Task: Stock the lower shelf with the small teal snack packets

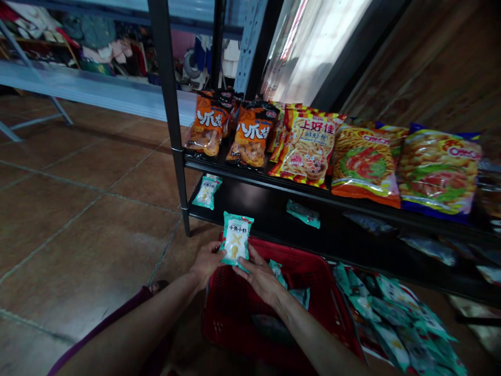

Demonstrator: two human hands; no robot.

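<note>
Between my two hands is a small teal-and-white snack bag (236,237), held upright with its printed front facing me. My left hand (207,263) grips its left edge, thumb on the front. My right hand (261,274) closes on its lower right corner. Both hands are over the near rim of a red plastic basket (227,297), in which a few teal bags (301,296) lie. On the lower black shelf (250,201), a matching teal bag (207,191) leans at the left end, and another teal bag (302,213) lies flat farther right.
The upper shelf carries orange-and-black snack bags (250,134), prawn cracker bags (307,146) and larger snack bags (364,164). Right of the basket is a heap of teal bags (403,318). A black shelf post (172,104) rises at the left; tiled floor (78,219) lies beyond.
</note>
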